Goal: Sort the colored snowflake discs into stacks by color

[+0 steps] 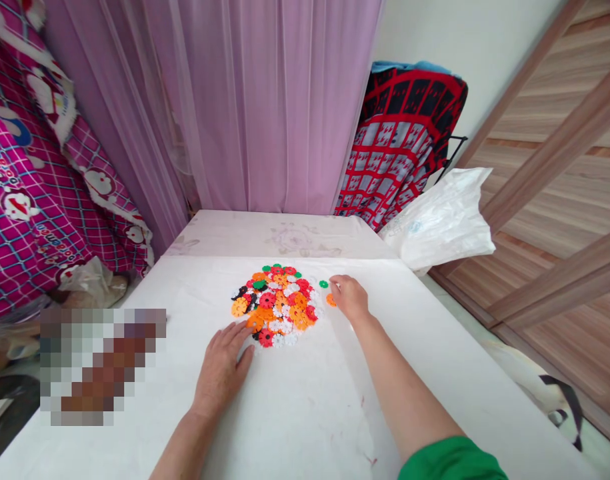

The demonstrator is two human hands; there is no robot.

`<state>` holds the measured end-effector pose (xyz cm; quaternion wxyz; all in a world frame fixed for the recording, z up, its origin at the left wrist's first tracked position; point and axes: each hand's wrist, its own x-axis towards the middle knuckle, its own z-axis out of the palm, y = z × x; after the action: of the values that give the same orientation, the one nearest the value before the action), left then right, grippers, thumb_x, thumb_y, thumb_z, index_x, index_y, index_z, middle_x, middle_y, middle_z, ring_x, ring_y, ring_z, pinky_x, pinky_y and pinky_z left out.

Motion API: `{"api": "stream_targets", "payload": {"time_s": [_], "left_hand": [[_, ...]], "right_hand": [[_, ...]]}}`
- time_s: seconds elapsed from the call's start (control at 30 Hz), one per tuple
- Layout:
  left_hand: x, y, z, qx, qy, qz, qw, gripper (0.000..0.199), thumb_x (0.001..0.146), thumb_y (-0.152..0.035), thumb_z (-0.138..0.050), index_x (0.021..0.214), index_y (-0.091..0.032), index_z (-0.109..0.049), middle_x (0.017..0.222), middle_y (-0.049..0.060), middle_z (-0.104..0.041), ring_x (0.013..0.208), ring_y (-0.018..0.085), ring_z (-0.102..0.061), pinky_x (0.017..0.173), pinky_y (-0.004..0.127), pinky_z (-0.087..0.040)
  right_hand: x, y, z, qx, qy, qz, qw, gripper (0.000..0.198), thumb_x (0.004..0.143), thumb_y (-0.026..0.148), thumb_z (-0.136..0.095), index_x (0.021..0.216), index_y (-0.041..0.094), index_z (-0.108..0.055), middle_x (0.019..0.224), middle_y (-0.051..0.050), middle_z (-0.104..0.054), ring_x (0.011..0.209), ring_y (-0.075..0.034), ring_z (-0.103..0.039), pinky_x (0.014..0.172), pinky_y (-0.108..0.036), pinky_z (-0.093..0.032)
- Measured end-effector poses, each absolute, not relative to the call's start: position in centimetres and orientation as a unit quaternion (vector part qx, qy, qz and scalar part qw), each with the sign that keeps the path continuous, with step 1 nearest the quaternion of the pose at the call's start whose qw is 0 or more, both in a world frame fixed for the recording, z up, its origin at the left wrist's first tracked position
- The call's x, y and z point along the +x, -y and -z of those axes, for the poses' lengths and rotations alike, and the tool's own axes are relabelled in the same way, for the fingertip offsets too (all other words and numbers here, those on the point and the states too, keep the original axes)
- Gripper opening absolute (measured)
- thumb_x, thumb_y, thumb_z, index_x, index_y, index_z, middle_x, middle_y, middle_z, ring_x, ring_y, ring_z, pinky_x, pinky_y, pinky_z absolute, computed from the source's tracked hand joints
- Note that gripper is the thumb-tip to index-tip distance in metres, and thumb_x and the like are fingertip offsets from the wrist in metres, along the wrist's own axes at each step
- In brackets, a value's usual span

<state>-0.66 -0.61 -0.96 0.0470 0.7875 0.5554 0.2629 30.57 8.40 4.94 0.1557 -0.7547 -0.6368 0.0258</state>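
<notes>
Piled discs were orange, red, white, green and black; lone disc was green, neighbouring disc orange. Worktop was white with faint reddish marks, far cover pale with mauve flowers. Curtain was plain lilac. Left-hand fabric was magenta, with pale grid lines and white cartoon figures. Draped cloth was red, black and grey, card-patterned. Bag was white, sleeve green, doors brown wood-grained.

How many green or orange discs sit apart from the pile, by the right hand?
2: a green disc beside the right hand, an orange disc partly covered by it. The hand may hide others.
</notes>
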Motion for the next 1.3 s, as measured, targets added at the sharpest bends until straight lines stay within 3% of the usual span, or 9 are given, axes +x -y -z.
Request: {"api": "stream_targets", "payload": {"time_s": [0.2,0.47,0.77,1.1,1.3], "left_hand": [[-0.7,0.5,0.7,0.789,-0.562,-0.244,0.052,0.040,0.090,-0.036,-0.042,0.124,-0.025,-0.060,0.133,0.007,-0.060,0.126,0.027,-0.052,0.107,0.053,-0.039],[-0.8,0.3,0.6,0.793,-0.556,-0.244,0.041,0.039,0.091,-0.036,-0.042,0.123,-0.024,-0.061,0.133,0.007,-0.060,0.126,0.027,-0.052,0.106,0.051,-0.040],[-0.7,0.4,0.6,0.789,-0.558,-0.256,0.034,0.040,0.090,-0.039,-0.041,0.121,-0.024,-0.062,0.131,0.007,-0.062,0.123,0.028,-0.055,0.104,0.051,-0.041],[-1.0,0.0,1.0,0.796,-0.551,-0.251,0.023,0.040,0.091,-0.039,-0.041,0.121,-0.025,-0.063,0.131,0.008,-0.062,0.123,0.028,-0.054,0.104,0.051,-0.042],[-1.1,0.0,1.1,0.796,-0.548,-0.257,0.020,0.040,0.091,-0.040,-0.041,0.121,-0.025,-0.062,0.130,0.007,-0.062,0.123,0.028,-0.054,0.104,0.051,-0.042]], "right_hand": [[28.7,-3.8,-3.3,-0.718,0.657,-0.094,0.210,0.023,0.087,0.024,-0.049,0.103,0.028,-0.066,0.105,0.001,-0.069,0.086,-0.014,-0.062,0.079,-0.025,-0.044],[27.1,-2.2,-2.2,-0.704,0.668,-0.113,0.212,0.029,0.082,0.022,-0.055,0.111,0.025,-0.062,0.112,-0.003,-0.066,0.103,-0.017,-0.059,0.087,-0.027,-0.043],[26.7,-1.9,-1.5,-0.720,0.629,-0.134,0.261,0.030,0.079,0.023,-0.057,0.109,0.027,-0.059,0.109,0.000,-0.066,0.090,-0.015,-0.061,0.079,-0.025,-0.046],[34.8,0.4,-2.4,-0.755,0.496,-0.086,0.420,0.041,0.071,0.036,-0.058,0.109,0.022,-0.052,0.099,-0.003,-0.066,0.081,-0.017,-0.062,0.077,-0.032,-0.047],[35.0,0.2,-1.5,-0.727,0.523,-0.110,0.432,0.042,0.068,0.034,-0.054,0.109,0.021,-0.053,0.099,-0.004,-0.066,0.082,-0.017,-0.060,0.076,-0.031,-0.047]]}}
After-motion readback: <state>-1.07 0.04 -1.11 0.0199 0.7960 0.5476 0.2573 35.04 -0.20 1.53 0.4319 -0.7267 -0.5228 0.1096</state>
